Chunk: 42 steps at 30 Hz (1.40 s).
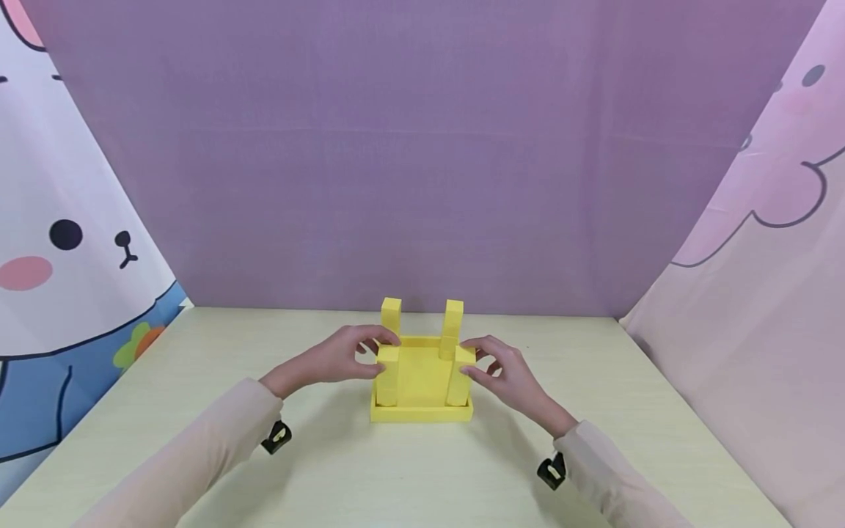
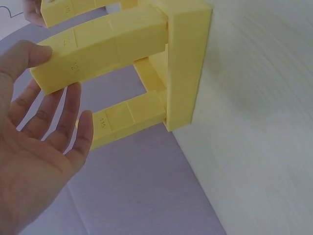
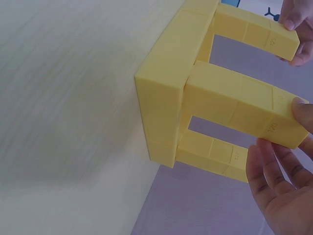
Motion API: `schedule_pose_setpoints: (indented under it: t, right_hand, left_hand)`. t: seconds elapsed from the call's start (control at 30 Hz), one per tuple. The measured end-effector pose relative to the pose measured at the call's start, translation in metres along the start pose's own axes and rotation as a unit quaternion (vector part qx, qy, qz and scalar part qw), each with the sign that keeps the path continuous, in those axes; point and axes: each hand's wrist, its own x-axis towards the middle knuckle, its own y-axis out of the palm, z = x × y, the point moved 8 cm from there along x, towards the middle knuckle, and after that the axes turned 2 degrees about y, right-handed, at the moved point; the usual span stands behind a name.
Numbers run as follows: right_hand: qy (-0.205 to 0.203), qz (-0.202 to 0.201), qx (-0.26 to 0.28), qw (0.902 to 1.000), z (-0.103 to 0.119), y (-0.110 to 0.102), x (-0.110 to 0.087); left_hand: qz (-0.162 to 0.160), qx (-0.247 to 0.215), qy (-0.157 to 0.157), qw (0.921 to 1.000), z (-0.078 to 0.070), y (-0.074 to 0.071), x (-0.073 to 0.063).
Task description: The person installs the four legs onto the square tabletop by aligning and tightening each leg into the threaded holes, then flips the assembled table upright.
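A shallow yellow tray (image 1: 422,415) lies on the table, with a column of stacked yellow blocks standing in each corner. My left hand (image 1: 348,355) pinches the top of the near left column (image 1: 387,381) between thumb and fingers. On the other side, my right hand (image 1: 505,372) pinches the top of the near right column (image 1: 458,385). Behind them rise the far left column (image 1: 391,315) and the far right column (image 1: 452,319), touched by neither hand. Embossed numbers mark the top block (image 2: 63,61) in the left wrist view and the top block (image 3: 281,120) in the right wrist view.
The pale wooden table (image 1: 409,477) extends around the tray. A purple cloth (image 1: 409,161) hangs behind it. Cartoon-printed cloths stand at the left (image 1: 79,183) and right (image 1: 759,293). Small black clips (image 1: 277,437) hang by both wrists.
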Motion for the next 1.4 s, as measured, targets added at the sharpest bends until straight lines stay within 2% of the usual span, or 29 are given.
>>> schedule_pose_setpoints:
  t: [0.13, 0.4, 0.67, 0.83, 1.2, 1.4]
  right_hand:
    - [-0.001, 0.0, 0.0, 1.0, 0.0001, -0.0001, 0.0001]
    - [-0.002, -0.001, 0.0, 1.0, 0.0002, -0.0001, 0.0004]
    - [-0.001, -0.001, 0.001, 1.0, -0.0001, 0.0002, 0.0]
    - [0.004, 0.0, 0.002, 1.0, -0.0007, 0.0001, 0.0001]
    - [0.005, 0.001, 0.001, 1.0, -0.0008, 0.0, 0.0002]
    - [0.006, 0.002, 0.003, 1.0, 0.0001, -0.0003, -0.0001]
  left_hand:
    - [-0.015, -0.003, -0.009, 0.9998, 0.0003, -0.0003, -0.0008]
    - [-0.077, 0.005, -0.025, 0.9967, -0.0001, -0.0021, -0.0046]
    - [-0.082, -0.009, -0.031, 0.9961, -0.0002, -0.0017, -0.0044]
    - [-0.063, -0.008, -0.021, 0.9978, 0.0, -0.002, -0.0025]
    - [0.035, -0.024, -0.014, 0.999, 0.0025, -0.001, 0.0026]
    - [0.046, -0.024, -0.012, 0.9986, 0.0015, -0.001, 0.0033]
